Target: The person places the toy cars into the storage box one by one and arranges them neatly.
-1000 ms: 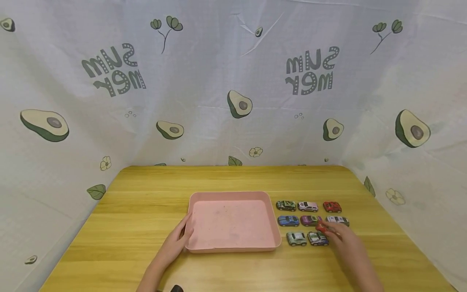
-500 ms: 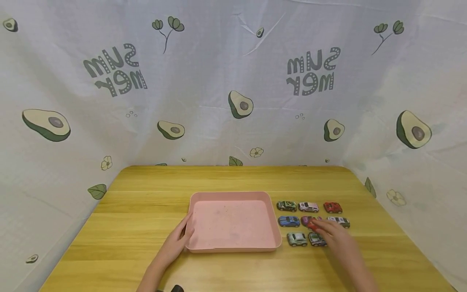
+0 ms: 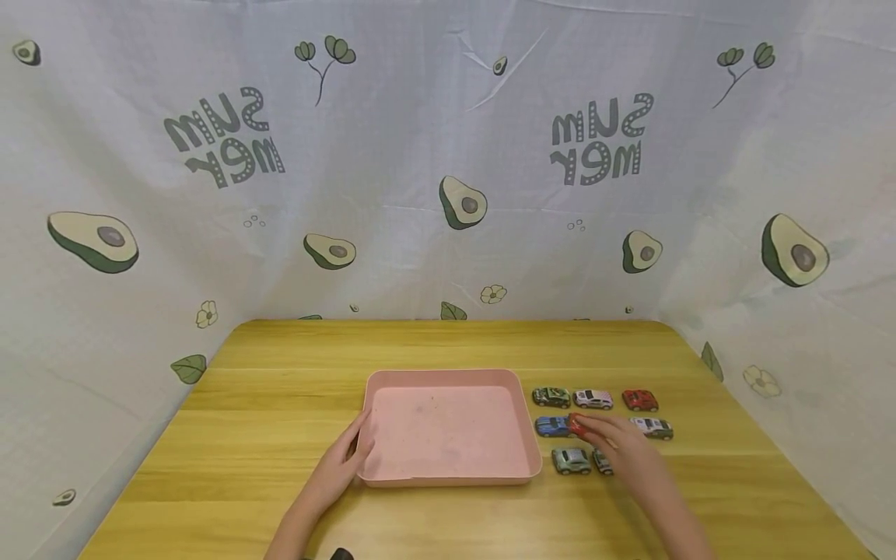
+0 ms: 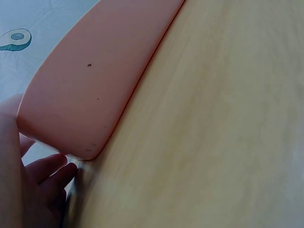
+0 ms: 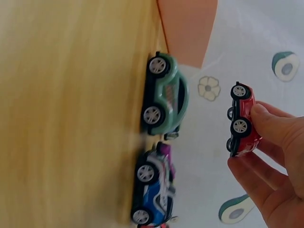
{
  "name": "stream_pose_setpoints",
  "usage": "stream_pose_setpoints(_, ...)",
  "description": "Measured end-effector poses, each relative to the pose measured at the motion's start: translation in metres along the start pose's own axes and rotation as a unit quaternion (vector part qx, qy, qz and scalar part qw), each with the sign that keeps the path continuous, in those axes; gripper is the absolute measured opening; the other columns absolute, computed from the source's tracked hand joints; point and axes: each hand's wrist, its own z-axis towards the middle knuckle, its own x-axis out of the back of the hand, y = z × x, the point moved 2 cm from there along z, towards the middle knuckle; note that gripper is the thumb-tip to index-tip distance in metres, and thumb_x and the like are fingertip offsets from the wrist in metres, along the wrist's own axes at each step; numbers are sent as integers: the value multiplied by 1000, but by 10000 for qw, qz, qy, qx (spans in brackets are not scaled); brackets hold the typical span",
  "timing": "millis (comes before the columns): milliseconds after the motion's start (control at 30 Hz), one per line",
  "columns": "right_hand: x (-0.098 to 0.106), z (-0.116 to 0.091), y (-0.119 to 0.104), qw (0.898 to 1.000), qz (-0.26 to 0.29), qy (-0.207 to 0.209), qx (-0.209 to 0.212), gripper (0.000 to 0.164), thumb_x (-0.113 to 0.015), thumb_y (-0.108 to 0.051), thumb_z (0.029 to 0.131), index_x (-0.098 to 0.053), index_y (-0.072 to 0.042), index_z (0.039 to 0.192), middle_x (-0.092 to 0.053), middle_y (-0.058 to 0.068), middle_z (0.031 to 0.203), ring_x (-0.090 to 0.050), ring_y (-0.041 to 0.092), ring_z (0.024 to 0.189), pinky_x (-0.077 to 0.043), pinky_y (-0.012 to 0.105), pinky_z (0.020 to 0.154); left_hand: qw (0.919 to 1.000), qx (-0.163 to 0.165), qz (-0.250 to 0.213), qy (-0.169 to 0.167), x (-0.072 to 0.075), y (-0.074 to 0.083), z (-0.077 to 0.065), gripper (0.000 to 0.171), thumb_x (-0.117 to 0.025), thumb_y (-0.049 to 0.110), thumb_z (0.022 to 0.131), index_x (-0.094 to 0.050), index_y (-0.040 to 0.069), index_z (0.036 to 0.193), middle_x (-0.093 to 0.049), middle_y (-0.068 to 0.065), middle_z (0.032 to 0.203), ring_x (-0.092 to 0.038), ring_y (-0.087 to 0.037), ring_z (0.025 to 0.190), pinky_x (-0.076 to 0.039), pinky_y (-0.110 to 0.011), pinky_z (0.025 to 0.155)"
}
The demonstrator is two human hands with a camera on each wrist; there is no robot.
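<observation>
Head view gives us 1 pink tray [image 3: 448, 432], 7 toy cars [image 3: 593, 399] on the table [image 3: 448, 519] to its right, and 1 red toy car [image 3: 576, 425] in the air, pinched by the right hand [image 3: 619, 449]. We see the left hand [image 3: 337, 468] holding the tray's left side. Behind the right hand, 1 patterned car [image 3: 600, 460] is partly hidden; the right-wrist view adds a purple sliver [image 5: 166, 150], probably 1 more car. Only a narrow strip separates cars from tray; leftward, the table stretches wide.
</observation>
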Motion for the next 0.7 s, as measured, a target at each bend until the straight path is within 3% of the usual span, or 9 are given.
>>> stream_pose_setpoints(233,-3,12,-15,9997,161,-149,140,25,-68,-6,75,-70,-10,99,-66,8,102,-62,27,93,-53,43,78,10000,50,35,12,1,0,1,54,-51,34,92,-32,26,141,-30,-6,148,-25,-25,138,-21,-43,113)
stream_pose_setpoints(367,-7,17,-21,9992,262,-277,81,23,-68,-7,76,-71,-11,98,-66,7,102,-61,27,95,-53,42,79,10000,76,15,-28,2,15,-3,54,-51,30,93,-32,19,142,-30,-10,148,-24,-26,137,-21,-44,113)
stream_pose_setpoints(467,-9,19,-28,9991,279,-240,191,24,-69,-7,76,-71,-11,99,-66,6,102,-61,25,95,-54,39,77,10000,69,26,-44,1,13,-2,54,-50,31,93,-32,20,142,-30,-10,148,-24,-26,138,-21,-43,113)
stream_pose_setpoints(567,-10,22,-36,9988,245,-117,412,26,-70,-6,73,-71,-11,98,-66,5,101,-61,24,94,-55,36,74,10000,40,31,-17,-1,-2,3,54,-51,35,92,-32,24,142,-30,-7,148,-24,-23,138,-20,-42,113)
stream_pose_setpoints(700,-15,25,-43,9975,172,61,676,28,-73,-5,69,-72,-12,96,-66,5,99,-62,23,91,-56,34,71,10000,27,63,-5,-1,-2,2,54,-51,35,92,-32,25,142,-30,-7,148,-25,-24,138,-20,-43,114)
